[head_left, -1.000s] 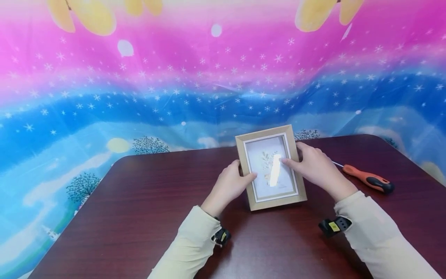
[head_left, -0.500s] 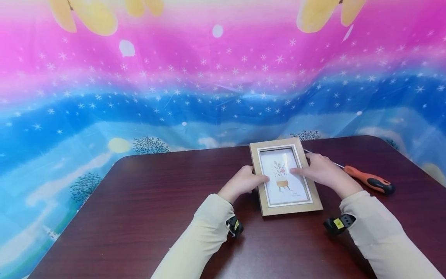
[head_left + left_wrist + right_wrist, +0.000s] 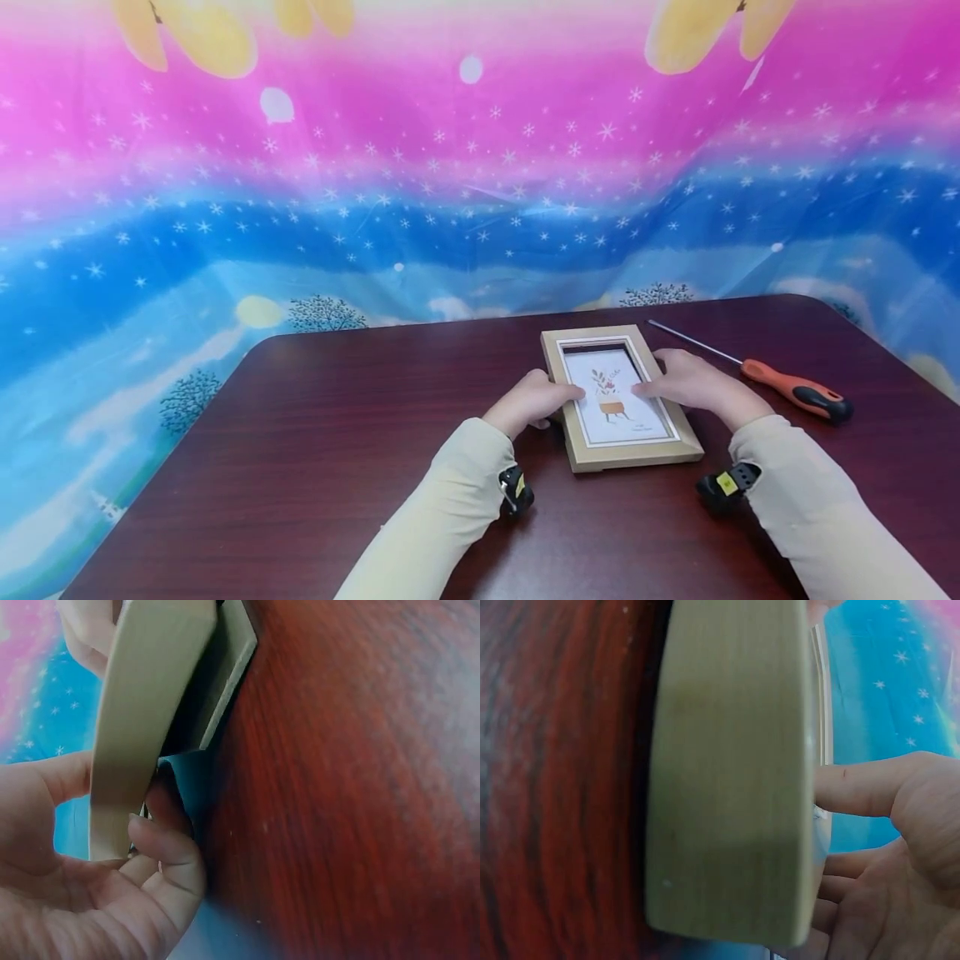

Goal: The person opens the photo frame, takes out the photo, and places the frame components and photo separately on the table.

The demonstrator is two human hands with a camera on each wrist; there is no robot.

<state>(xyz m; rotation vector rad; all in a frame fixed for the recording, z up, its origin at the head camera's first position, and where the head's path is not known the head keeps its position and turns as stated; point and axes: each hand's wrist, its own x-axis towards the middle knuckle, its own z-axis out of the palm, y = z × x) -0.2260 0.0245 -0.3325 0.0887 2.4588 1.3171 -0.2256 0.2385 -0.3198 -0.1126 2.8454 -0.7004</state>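
Note:
A picture frame [image 3: 637, 457] with a light wood border and a white inner trim lies face up, low over the table, between both hands. Behind its glass is a print [image 3: 612, 408] of a plant in an orange pot. My left hand [image 3: 529, 400] grips the left side, thumb on the front and fingers curled behind. On the opposite side my right hand [image 3: 693, 382] holds the border, its thumb reaching over the glass. The left wrist view shows a board-like flap [image 3: 232, 679] standing out from the frame's back, beside the tabletop.
A screwdriver [image 3: 795, 390] with an orange and black handle lies to the right of the frame, its shaft pointing toward the back. The dark wood table [image 3: 337, 467] ends against a colourful printed cloth [image 3: 450, 208].
Both hands have lowered the picture frame from a tilted, nearly upright pose to almost flat, and shifted it slightly right and toward the person. The glare on the glass has gone.

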